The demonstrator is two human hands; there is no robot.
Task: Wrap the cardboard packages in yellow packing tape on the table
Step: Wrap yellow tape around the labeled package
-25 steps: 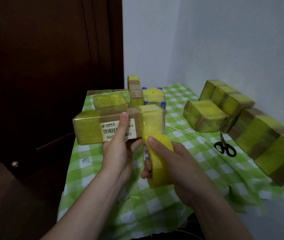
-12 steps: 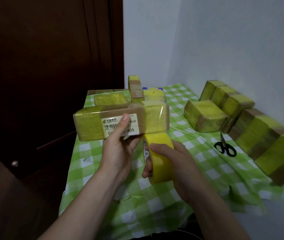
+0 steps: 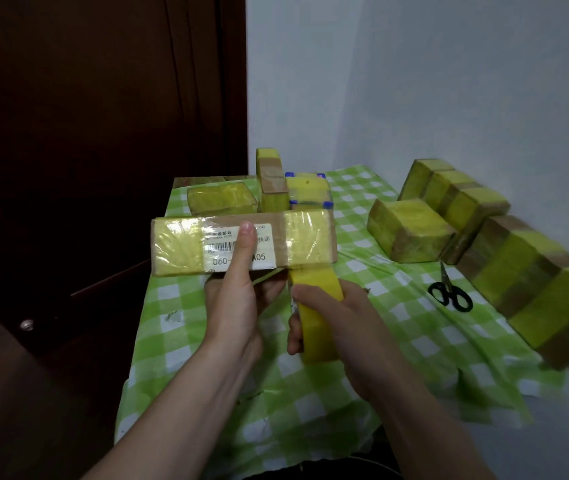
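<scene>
I hold a long cardboard package point(image 3: 179, 245) above the table, with yellow tape on both ends and a white label in the middle. My left hand point(image 3: 238, 299) grips it from below, thumb pressed up across the label. My right hand point(image 3: 342, 320) grips a roll of yellow packing tape point(image 3: 316, 317) just under the package's right end, where a strip runs up onto the box. The checked green tablecloth point(image 3: 380, 358) covers the table beneath.
Black scissors point(image 3: 449, 294) lie on the cloth to the right. Several taped packages point(image 3: 411, 230) line the right wall side. More taped boxes point(image 3: 222, 200) stand at the back left. A dark wooden door point(image 3: 85, 133) is on the left.
The package has turned so its labelled face points more toward me, and it has risen slightly. The tape roll has moved close under the package's right end.
</scene>
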